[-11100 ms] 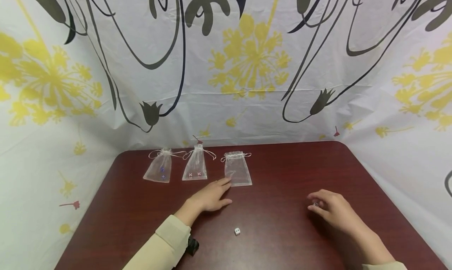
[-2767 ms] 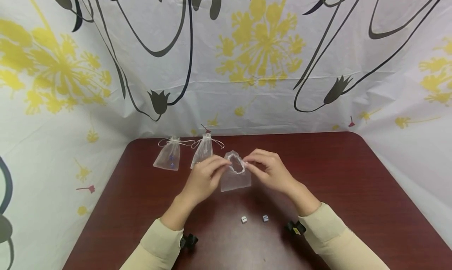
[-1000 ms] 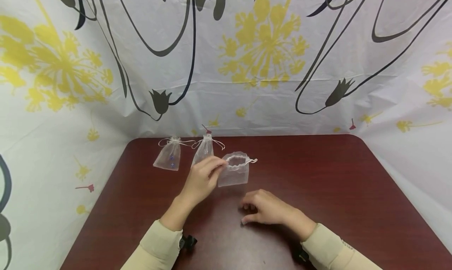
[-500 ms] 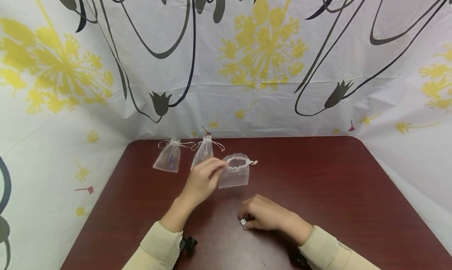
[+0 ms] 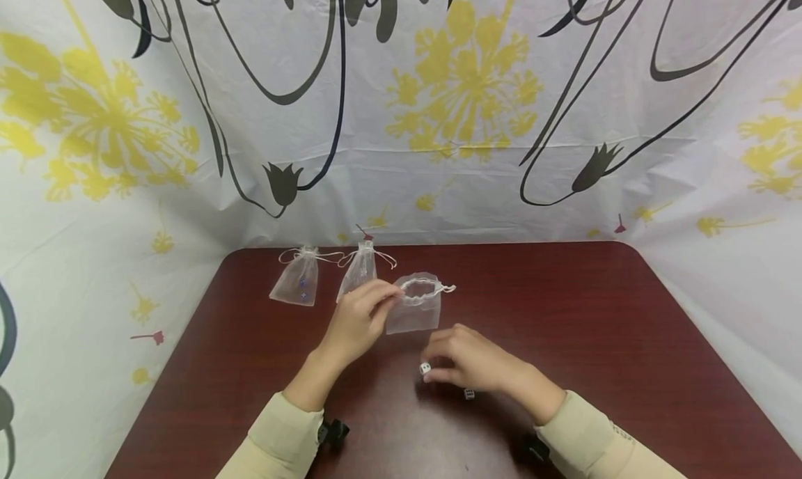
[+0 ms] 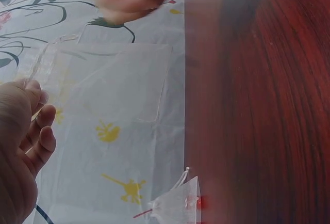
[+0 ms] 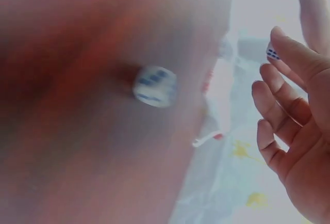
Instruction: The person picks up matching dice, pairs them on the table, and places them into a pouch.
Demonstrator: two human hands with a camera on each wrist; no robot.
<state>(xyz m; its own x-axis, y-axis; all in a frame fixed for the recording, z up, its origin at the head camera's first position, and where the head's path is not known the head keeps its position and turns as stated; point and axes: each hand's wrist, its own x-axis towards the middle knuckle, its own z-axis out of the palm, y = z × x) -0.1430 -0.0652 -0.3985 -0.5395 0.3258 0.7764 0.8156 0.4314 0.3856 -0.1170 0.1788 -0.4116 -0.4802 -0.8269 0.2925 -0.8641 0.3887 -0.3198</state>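
My left hand pinches the rim of a sheer white drawstring pouch, whose mouth gapes in a ring; the left wrist view shows the same pouch hanging from thumb and fingertips. Between the thumb and fingers of my right hand is a white die, lifted over the table in front of the pouch. In the right wrist view this die shows blue pips. A second white die lies on the table just under the right hand, and appears blurred in the right wrist view.
Two tied sheer pouches stand along the back left of the dark red table: one pouch has blue-marked dice inside, the other pouch is partly behind the left hand. A patterned white cloth hangs behind the table.
The right hand has picked a die up from the table and raised it toward the pouch, uncovering the other die. The left hand keeps its hold on the pouch rim.
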